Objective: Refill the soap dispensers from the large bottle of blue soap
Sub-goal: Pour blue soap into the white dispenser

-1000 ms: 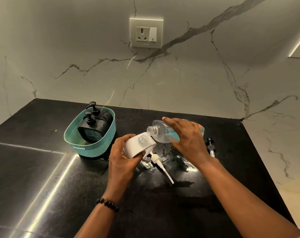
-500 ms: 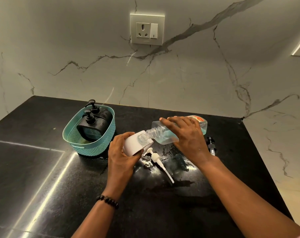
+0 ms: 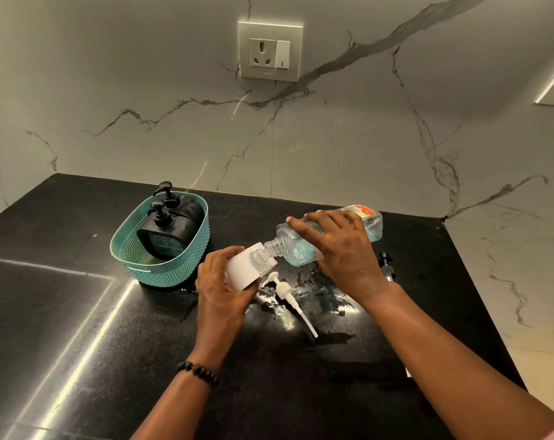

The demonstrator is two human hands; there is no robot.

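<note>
Fingers (image 3: 304, 221) of the right hand (image 3: 342, 249) clamp the large bottle of blue soap (image 3: 328, 238), tipped almost level, its open neck at the mouth of the white dispenser (image 3: 248, 268). Left hand (image 3: 221, 287) wraps that dispenser, tilted just above the black worktop (image 3: 63, 312). A white pump (image 3: 290, 296) lies on a wet patch just beside it. Left of that, a teal basket (image 3: 161, 265) holds two black dispensers (image 3: 170, 227).
</note>
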